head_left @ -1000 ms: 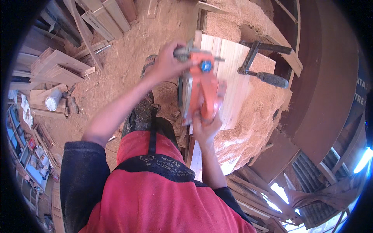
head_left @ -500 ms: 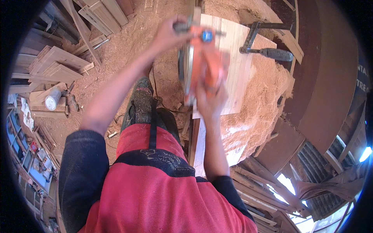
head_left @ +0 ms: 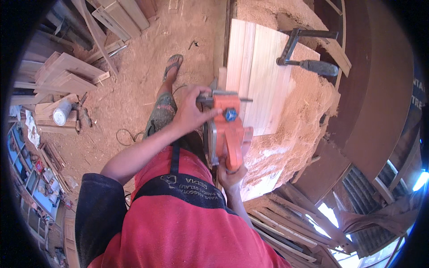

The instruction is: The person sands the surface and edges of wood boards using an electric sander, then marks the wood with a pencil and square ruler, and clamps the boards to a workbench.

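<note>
An orange electric planer (head_left: 233, 140) with a blue knob lies along the near-left edge of a pale wooden panel (head_left: 259, 76), close to my body. My left hand (head_left: 193, 109) is closed round the dark part at the planer's front end, its thumb laid toward the blue knob. At the back, my right hand (head_left: 233, 177) wraps the planer's rear handle; some of its fingers are hidden under the tool. A metal clamp (head_left: 290, 47) with a dark handle sits at the panel's right edge.
Wood shavings (head_left: 299, 116) are heaped right of the panel. Boards (head_left: 67, 73) are stacked on the left, near a white can (head_left: 61, 115). A thin cord (head_left: 127, 134) lies on the shaving-strewn floor. Long timber strips (head_left: 286, 228) lie at the lower right.
Both hands have drawn the planer back toward my body along the panel's edge, showing more of the panel. My left foot in a sandal has come into sight.
</note>
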